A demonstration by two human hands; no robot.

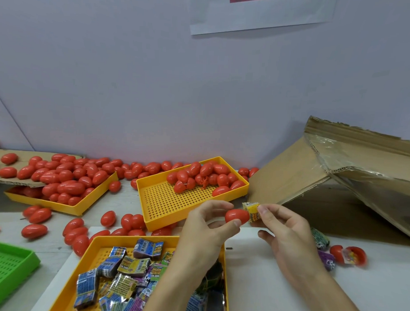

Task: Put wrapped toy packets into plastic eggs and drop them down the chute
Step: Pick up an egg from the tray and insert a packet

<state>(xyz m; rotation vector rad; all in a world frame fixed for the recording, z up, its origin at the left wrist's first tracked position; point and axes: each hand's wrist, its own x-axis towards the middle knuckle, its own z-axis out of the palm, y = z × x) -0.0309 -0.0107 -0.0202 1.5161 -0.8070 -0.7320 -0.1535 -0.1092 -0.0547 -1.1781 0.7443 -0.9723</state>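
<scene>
- The left hand (208, 221) pinches a red plastic egg half (236, 216) between thumb and fingertips, its grip curled around the shell; the open mouth of the shell faces 3 o'clock and cannot be seen.
- The right hand (287, 230) pinches a yellow wrapped toy packet (252, 210) between thumb and forefinger, touching the egg half's edge at its 3 o'clock side; the printing on the packet is too small to read.
- At 6 o'clock, a yellow perforated tray (96, 242) holds many wrapped packets (130, 266), partly hidden by the left forearm and cut off by the frame's bottom edge.
- At 12 o'clock of the hands, a second yellow tray (165, 205) holds red eggs (205, 176) heaped at its far end.
- At 10 o'clock, a third tray (81, 209) overflows with eggs, partly under cardboard.
- A cardboard chute (298, 175) slopes at 2 o'clock; its lower end is cut off.
- A green tray (21, 260) is cropped at 8 o'clock on the tabletop (276, 285).
</scene>
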